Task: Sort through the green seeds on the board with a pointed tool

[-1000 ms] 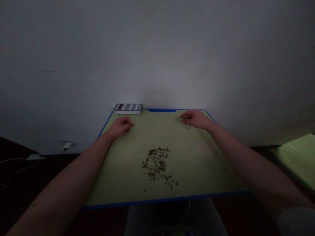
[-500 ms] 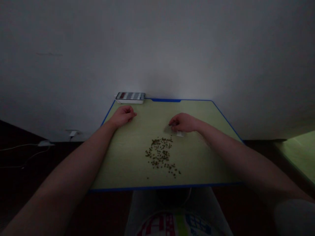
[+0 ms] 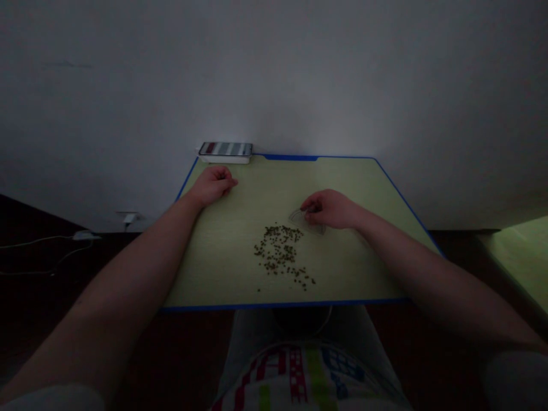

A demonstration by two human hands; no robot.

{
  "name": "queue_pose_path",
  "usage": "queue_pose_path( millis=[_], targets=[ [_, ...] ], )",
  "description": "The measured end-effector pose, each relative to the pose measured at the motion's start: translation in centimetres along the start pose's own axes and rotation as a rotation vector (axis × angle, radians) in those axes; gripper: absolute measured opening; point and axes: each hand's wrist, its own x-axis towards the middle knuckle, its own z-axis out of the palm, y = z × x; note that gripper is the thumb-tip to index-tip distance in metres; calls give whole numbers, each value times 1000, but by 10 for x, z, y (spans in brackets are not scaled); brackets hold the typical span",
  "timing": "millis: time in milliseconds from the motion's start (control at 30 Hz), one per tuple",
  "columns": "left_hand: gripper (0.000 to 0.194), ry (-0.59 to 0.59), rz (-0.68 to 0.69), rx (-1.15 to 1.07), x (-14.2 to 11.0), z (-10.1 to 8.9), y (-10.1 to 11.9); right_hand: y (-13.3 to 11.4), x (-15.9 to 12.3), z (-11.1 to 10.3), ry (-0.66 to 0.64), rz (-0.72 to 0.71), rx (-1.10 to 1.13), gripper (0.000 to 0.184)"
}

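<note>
My left hand rests at the table's left side with fingers curled and closed. Dark specks show in the curl, too dim to identify. To the right, my right hand pinches a see-through plastic piece with a curved edge. Whether this is a bag or a box I cannot tell. It is low over the tabletop, just right of the pile's upper end. Many small greenish-brown beans or pellets lie scattered in a loose patch between my hands, with a few strays toward the near edge.
The pale yellow-green table has a blue rim. At its far left corner a phone lies on a white box. A grey wall stands behind. White cables and a plug are at the left.
My view has tipped down, so the table sits higher in the picture. My right hand has moved slightly right and turned the clear plastic piece, showing its curved edge. The left hand stays curled.
</note>
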Motion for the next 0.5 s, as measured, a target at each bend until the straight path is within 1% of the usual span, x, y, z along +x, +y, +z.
queue_pose_path(
  millis=[67,133,167,200,233,300,400,500],
  targets=[
    [21,7,5,3,1,0,0,6,-5,-2,22,15,24,30],
    [22,7,10,8,2,0,-1,14,-17,-1,54,18,68,30],
    [22,3,15,5,2,0,-2,17,-27,1,70,16,93,30],
    [23,0,19,1,2,0,-3,21,-37,4,108,-3,174,27],
    [23,0,22,-1,3,0,-4,24,-49,7,119,-21,249,25],
    [23,5,21,3,3,0,-6,27,-72,15,96,-41,335,20],
    [20,3,15,11,4,0,-7,23,-97,27,40,-73,292,19],
    [20,12,11,15,3,0,-7,14,-104,34,27,-92,191,22]
  ],
)
